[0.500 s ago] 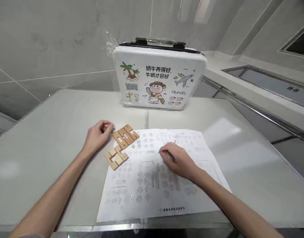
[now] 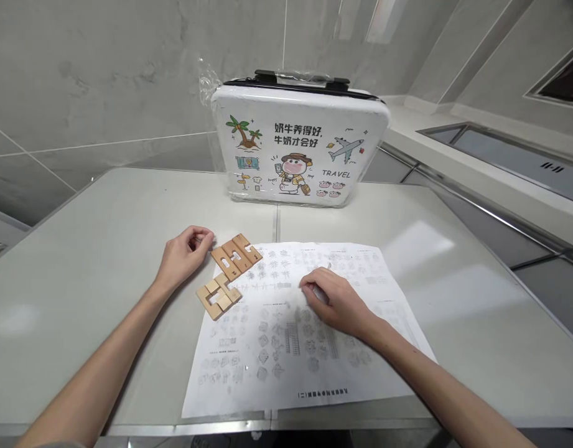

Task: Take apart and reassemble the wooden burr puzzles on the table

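My left hand (image 2: 183,256) rests on the grey table with its fingers curled loosely inward, just left of a row of notched wooden puzzle pieces (image 2: 236,254); nothing shows in it. A second cluster of wooden pieces (image 2: 218,296) lies a little nearer to me, at the sheet's left edge. My right hand (image 2: 335,300) lies on a large printed instruction sheet (image 2: 290,336), fingers bent and fingertips pressed on the paper.
A white carry case (image 2: 299,149) with cartoon prints and a black handle stands upright at the back of the table (image 2: 104,249). A raised ledge with a metal-framed recess (image 2: 514,162) runs along the right. Tiled wall behind.
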Motion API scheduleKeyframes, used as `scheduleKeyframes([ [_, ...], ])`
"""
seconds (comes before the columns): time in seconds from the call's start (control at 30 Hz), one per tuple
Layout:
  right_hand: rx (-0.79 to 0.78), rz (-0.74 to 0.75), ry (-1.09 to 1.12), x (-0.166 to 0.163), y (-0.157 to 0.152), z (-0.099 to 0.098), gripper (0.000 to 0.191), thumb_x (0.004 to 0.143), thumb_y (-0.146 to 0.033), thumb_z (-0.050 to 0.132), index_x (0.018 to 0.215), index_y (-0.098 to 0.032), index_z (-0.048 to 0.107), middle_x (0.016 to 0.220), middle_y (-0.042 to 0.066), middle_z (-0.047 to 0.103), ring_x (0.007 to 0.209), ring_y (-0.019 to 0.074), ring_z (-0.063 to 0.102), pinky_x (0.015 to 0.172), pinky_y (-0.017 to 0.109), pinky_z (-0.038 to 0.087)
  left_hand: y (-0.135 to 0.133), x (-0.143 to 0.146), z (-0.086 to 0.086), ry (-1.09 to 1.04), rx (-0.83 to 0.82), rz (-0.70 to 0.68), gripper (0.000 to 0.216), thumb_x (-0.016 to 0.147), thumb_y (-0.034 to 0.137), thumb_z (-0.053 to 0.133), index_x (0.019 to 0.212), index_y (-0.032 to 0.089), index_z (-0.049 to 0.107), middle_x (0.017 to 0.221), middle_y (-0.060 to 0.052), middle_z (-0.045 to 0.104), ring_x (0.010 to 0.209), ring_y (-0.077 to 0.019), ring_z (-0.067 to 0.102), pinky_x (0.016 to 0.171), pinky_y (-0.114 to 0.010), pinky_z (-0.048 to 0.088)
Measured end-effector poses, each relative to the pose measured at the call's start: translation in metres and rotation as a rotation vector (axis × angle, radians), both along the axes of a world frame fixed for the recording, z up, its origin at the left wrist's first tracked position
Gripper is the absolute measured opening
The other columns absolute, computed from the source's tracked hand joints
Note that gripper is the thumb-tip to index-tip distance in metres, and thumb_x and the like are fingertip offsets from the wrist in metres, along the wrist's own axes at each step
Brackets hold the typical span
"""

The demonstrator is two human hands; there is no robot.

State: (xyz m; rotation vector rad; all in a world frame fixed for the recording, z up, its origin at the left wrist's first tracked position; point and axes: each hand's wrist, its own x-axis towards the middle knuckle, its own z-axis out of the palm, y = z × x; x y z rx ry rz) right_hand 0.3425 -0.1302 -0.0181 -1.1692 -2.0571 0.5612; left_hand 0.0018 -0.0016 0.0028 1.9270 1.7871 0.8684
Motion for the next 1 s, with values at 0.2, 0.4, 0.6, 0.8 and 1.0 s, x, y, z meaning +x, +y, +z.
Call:
scheduleKeyframes([
  [0.2, -0.002, -0.002, -0.003, -0.001, 0.0, 0.0, 0.016, 0.102, -0.012, 0.05, 0.1, -0.023, 0.061, 0.088, 0.004, 0.069, 0.081, 0.0204, 0.063, 0.07, 0.036, 0.051, -0.001, 0.001, 0.003, 0.017, -0.003, -0.005, 0.036, 0.092, 0.054, 0.059, 0.1, 0.022, 0.073, 0.087, -0.003, 0.075, 0.077, -0.019, 0.063, 0.072, -0.029, 0.046],
  [0.4, 0.011, 0.006, 0.005, -0.001, 0.0, 0.001, 0.017, 0.101, -0.011, 0.049, 0.1, -0.023, 0.061, 0.087, 0.004, 0.068, 0.08, 0.0204, 0.062, 0.069, 0.036, 0.051, -0.002, 0.0, 0.002, 0.039, -0.014, -0.011, 0.038, 0.094, 0.056, 0.057, 0.102, 0.022, 0.074, 0.091, -0.003, 0.077, 0.079, -0.0197, 0.064, 0.075, -0.03, 0.047],
  [0.6, 0.009, 0.006, 0.031, 0.0, 0.001, -0.002, 0.019, 0.1, -0.008, 0.051, 0.101, -0.024, 0.061, 0.088, 0.004, 0.068, 0.081, 0.0205, 0.063, 0.071, 0.036, 0.051, 0.004, -0.004, 0.025, 0.172, -0.002, -0.326, 0.052, 0.097, 0.067, 0.055, 0.118, 0.023, 0.074, 0.107, -0.009, 0.076, 0.09, -0.0246, 0.066, 0.081, -0.033, 0.05],
  [0.8, 0.039, 0.011, 0.033, 0.0, 0.002, -0.003, 0.019, 0.1, -0.008, 0.05, 0.101, -0.023, 0.061, 0.09, 0.004, 0.07, 0.083, 0.0204, 0.065, 0.074, 0.036, 0.053, 0.024, 0.003, 0.066, 0.565, 0.039, -0.799, 0.043, 0.099, 0.062, 0.059, 0.128, 0.035, 0.075, 0.11, -0.009, 0.069, 0.098, -0.0269, 0.063, 0.082, -0.034, 0.048],
  [1.0, 0.028, 0.013, 0.027, 0.002, 0.003, -0.002, 0.018, 0.1, -0.008, 0.051, 0.101, -0.023, 0.061, 0.092, 0.004, 0.071, 0.084, 0.0204, 0.066, 0.075, 0.036, 0.053, 0.036, 0.031, 0.08, 0.881, 0.053, -0.895, 0.036, 0.089, 0.035, 0.073, 0.125, 0.036, 0.076, 0.1, -0.007, 0.066, 0.09, -0.0262, 0.061, 0.084, -0.035, 0.044],
])
